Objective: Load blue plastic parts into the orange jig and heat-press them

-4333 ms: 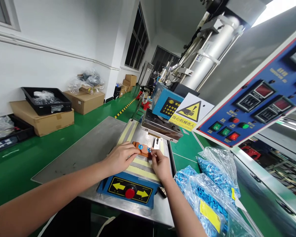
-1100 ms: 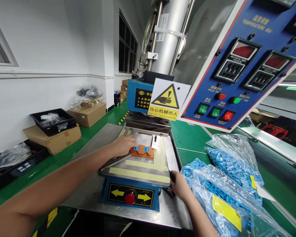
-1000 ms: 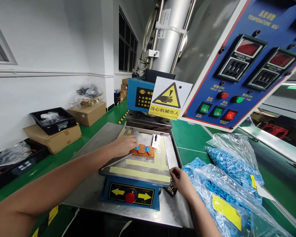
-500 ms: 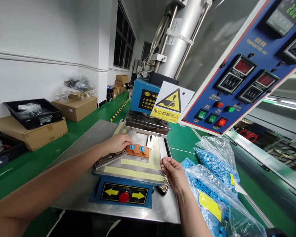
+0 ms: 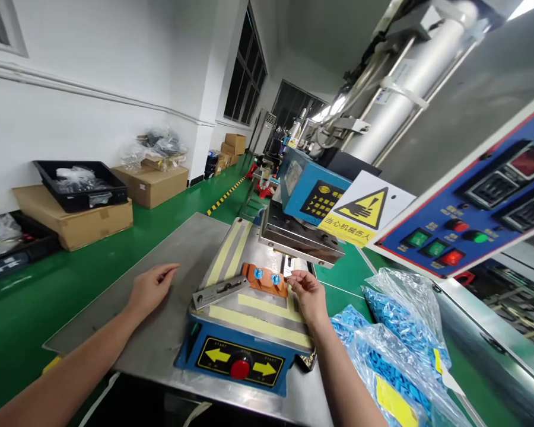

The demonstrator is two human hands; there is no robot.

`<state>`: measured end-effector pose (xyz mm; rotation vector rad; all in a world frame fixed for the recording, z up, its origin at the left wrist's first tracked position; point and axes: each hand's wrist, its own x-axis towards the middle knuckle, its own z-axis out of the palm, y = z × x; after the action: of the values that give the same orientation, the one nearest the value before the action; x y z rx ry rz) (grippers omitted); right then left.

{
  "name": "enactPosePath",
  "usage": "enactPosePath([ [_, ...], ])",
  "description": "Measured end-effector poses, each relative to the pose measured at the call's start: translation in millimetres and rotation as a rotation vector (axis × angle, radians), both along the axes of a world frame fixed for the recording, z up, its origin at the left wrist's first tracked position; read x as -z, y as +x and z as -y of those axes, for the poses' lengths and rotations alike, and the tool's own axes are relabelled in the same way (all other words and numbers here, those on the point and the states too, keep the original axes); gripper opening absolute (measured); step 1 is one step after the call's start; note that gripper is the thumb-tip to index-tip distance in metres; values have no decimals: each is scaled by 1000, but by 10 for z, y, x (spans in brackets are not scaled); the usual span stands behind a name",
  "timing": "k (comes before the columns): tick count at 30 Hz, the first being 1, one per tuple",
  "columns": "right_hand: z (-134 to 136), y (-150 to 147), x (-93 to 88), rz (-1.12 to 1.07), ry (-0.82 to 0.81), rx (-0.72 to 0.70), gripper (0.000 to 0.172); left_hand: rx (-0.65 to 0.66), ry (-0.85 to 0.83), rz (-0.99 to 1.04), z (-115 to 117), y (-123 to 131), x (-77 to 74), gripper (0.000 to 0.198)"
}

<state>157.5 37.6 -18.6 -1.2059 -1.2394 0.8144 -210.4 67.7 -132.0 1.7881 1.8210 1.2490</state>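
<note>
On the press bed lies an orange fixture block (image 5: pixel 266 281) with two blue parts (image 5: pixel 258 274) seated on its top. My right hand (image 5: pixel 309 293) is at the block's right end, thumb and forefinger pinched; whatever is between them is too small to name. My left hand (image 5: pixel 151 292) hovers over the metal table, left of the bed, fingers half curled and thumb a little apart, with nothing visible in it. Beside the block's left end sits a slotted metal bar (image 5: pixel 220 292). The metal press head (image 5: pixel 300 240) is above and behind the block.
A red button (image 5: pixel 240 369) sits between yellow arrows on the blue base front. A warning sign (image 5: pixel 360 207) and control panel (image 5: pixel 467 219) overhang the right. Bags of blue parts (image 5: pixel 396 367) lie at right. A small container (image 5: pixel 306 360) of tiny pieces stands beside the base.
My left hand has left the fixture block and moved left over the table. My right hand has moved from the bed's right edge to the block's right end. The camera view has shifted.
</note>
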Motion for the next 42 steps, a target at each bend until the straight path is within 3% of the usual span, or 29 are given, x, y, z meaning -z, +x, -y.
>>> enactPosePath([
  [11, -93, -168, 31, 366, 42, -29, 25, 10, -50, 24, -103, -9, 26, 42],
  [18, -50, -283, -107, 733, 171, 21, 12, 20, -12, 13, -103, -7, 25, 39],
  [27, -1, -305, -238, 1117, 283, -56, 23, 46, -21, -9, -111, -6, 13, 39],
  [31, -3, -304, -230, 1118, 282, -82, 26, 60, -38, -16, -107, -7, 4, 40],
  [42, 86, -249, -103, 715, 170, 13, 21, 47, -20, -33, -110, -14, 26, 37],
])
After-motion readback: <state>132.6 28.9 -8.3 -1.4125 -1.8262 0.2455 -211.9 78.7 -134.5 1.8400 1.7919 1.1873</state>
